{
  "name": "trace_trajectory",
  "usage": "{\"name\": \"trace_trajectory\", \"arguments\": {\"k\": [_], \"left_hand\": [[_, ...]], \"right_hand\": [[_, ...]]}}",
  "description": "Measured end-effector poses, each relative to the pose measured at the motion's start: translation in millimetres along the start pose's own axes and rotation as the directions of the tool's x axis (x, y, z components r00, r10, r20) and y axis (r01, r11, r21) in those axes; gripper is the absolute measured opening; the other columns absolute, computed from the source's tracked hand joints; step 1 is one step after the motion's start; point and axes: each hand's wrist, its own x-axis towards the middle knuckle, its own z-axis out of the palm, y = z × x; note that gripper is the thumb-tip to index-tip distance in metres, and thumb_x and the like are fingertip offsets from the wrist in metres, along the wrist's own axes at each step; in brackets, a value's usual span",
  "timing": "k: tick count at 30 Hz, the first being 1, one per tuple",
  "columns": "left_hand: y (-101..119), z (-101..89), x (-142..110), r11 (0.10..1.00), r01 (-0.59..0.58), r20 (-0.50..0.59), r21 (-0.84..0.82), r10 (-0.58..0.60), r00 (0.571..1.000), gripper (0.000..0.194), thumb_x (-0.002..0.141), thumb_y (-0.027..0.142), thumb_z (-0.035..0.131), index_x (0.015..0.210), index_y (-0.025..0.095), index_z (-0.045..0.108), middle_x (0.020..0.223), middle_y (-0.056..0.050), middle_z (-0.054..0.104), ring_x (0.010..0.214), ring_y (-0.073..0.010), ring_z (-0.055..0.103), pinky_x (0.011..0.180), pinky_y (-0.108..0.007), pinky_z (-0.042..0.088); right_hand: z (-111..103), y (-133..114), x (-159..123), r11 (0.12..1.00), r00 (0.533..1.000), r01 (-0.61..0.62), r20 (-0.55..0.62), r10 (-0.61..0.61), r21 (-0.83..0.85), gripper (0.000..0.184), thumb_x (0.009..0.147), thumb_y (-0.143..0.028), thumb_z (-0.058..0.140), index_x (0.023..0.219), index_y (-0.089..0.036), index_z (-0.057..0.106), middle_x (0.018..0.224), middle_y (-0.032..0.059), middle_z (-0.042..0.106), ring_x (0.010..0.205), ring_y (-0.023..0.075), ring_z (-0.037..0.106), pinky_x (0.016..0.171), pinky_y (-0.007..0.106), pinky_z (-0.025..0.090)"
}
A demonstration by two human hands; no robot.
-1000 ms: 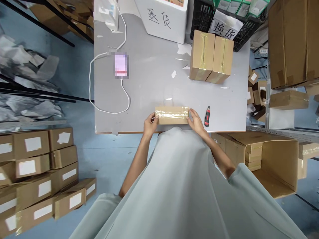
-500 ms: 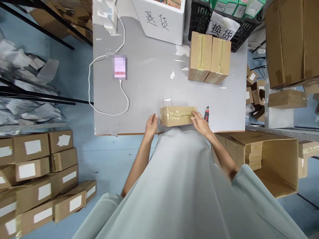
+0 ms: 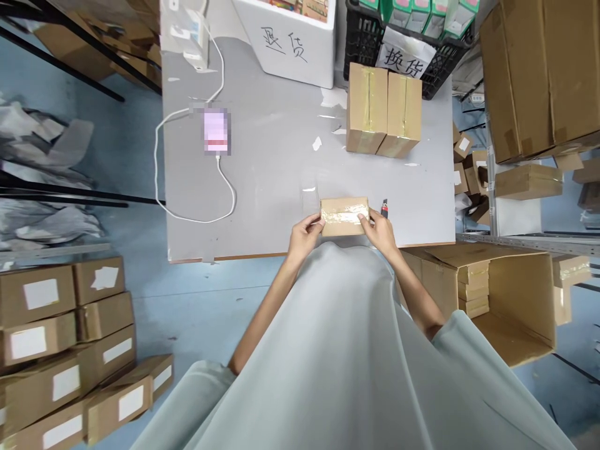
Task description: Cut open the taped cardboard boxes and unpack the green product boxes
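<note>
A small brown cardboard box [image 3: 344, 215] with shiny clear tape along it is at the front edge of the grey table [image 3: 262, 169]. My left hand [image 3: 304, 236] grips its left end between thumb and fingers. At the other end, my right hand [image 3: 379, 230] holds the box, with the thumb on the taped face and the fingers behind. Just beyond my right hand lies a red and black box cutter [image 3: 385, 208], partly hidden by the fingers.
Two taped boxes [image 3: 368, 109] stand farther back, before a black crate [image 3: 360, 34] and a white foam box [image 3: 295, 47]. A phone [image 3: 216, 130] with a white cable lies left. A large open carton [image 3: 520, 300] sits at right; labelled boxes [image 3: 40, 294] are stacked at left.
My left hand has moved right and closed on the box's left end. The box has turned so another taped face shows. My view has shifted slightly.
</note>
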Motion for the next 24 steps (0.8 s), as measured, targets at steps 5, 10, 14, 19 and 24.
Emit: {"name": "trace_trajectory", "arguments": {"k": [5, 10, 14, 19, 24], "left_hand": [[11, -35.1, -8, 0.987, -0.098, -0.102, 0.131, 0.112, 0.989, 0.065, 0.092, 0.065, 0.082, 0.136, 0.018, 0.086, 0.139, -0.014, 0.085, 0.121, -0.0344, 0.082, 0.107, -0.046, 0.067], [-3, -61.6, -10, 0.998, -0.023, -0.166, 0.060, 0.033, 0.986, 0.068, 0.084, 0.066, 0.088, 0.131, 0.017, 0.087, 0.136, -0.016, 0.086, 0.125, -0.0359, 0.081, 0.114, -0.050, 0.065], [-17, -59.2, -7, 0.999, 0.019, -0.188, -0.035, -0.025, 0.982, 0.067, 0.088, 0.068, 0.086, 0.134, 0.019, 0.085, 0.140, -0.015, 0.083, 0.127, -0.0334, 0.079, 0.112, -0.049, 0.066], [-37, -48.2, 11, 0.983, 0.146, -0.205, -0.107, -0.166, 0.965, 0.057, 0.099, 0.064, 0.077, 0.134, 0.020, 0.080, 0.145, -0.017, 0.079, 0.134, -0.0321, 0.077, 0.113, -0.048, 0.065], [-53, -38.9, 36, 0.958, 0.282, -0.205, -0.052, -0.287, 0.936, 0.046, 0.098, 0.054, 0.078, 0.128, 0.020, 0.079, 0.149, -0.019, 0.077, 0.149, -0.0355, 0.068, 0.126, -0.053, 0.056]], "right_hand": [[25, -6, 6, 0.992, 0.995, 0.042, 0.086, -0.053, 0.117, 0.060, 0.115, -0.067, 0.046, 0.135, -0.023, 0.082, 0.140, 0.0119, 0.085, 0.125, 0.0349, 0.081, 0.107, 0.046, 0.064], [54, -4, 19, 0.984, 0.977, 0.077, 0.186, -0.107, 0.162, 0.058, 0.115, -0.064, 0.047, 0.138, -0.022, 0.080, 0.145, 0.0142, 0.082, 0.135, 0.0350, 0.076, 0.115, 0.046, 0.060], [56, 3, 29, 0.979, 0.972, 0.065, 0.208, -0.105, 0.193, 0.060, 0.114, -0.067, 0.049, 0.140, -0.023, 0.080, 0.148, 0.0140, 0.081, 0.137, 0.0338, 0.075, 0.115, 0.045, 0.060], [39, 13, 29, 0.965, 0.970, 0.032, 0.226, -0.094, 0.262, 0.069, 0.112, -0.073, 0.048, 0.139, -0.019, 0.080, 0.146, 0.0146, 0.082, 0.132, 0.0321, 0.077, 0.116, 0.043, 0.061], [9, 27, 28, 0.978, 0.981, -0.097, 0.186, 0.061, 0.186, 0.067, 0.118, -0.064, 0.046, 0.149, -0.012, 0.073, 0.152, 0.0200, 0.078, 0.135, 0.0318, 0.077, 0.121, 0.046, 0.059]]}}
